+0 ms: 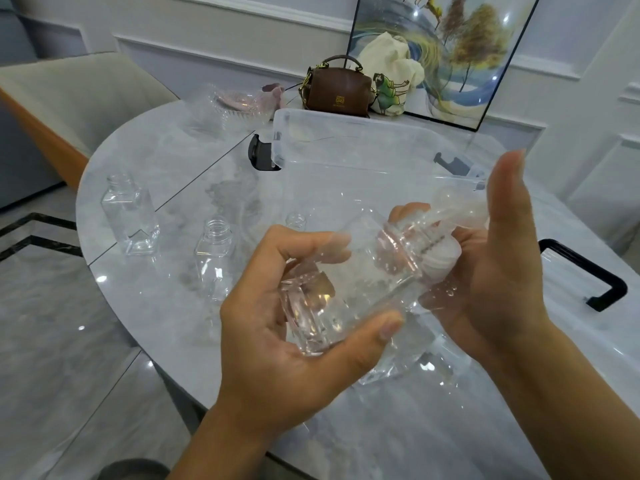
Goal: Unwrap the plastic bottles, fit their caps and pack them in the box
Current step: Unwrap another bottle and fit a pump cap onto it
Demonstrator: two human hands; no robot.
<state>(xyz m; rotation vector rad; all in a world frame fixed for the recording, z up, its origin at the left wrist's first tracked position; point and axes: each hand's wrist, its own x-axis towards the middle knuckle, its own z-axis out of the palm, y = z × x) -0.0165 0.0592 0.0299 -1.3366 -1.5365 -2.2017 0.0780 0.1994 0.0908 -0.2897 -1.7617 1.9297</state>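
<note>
My left hand (277,344) grips a clear square plastic bottle (346,289), held tilted with its neck pointing up and right. The bottle sits inside a thin clear plastic wrap (426,355) that hangs below it. My right hand (502,268) is at the bottle's neck, fingers closed on the bunched wrap and a white cap (440,252) there, thumb raised. Three unwrapped, uncapped clear bottles stand on the table: one at the left (130,216), one in the middle (214,258), one partly hidden behind my left hand (296,221). The clear storage box (346,157) lies beyond my hands.
The marble table (156,161) has a rounded edge at the left. A loose plastic bag (228,109), a brown handbag (337,88), a cream tote bag (391,74) and a framed picture (467,53) are at the far side. A black handle (588,271) shows at the right.
</note>
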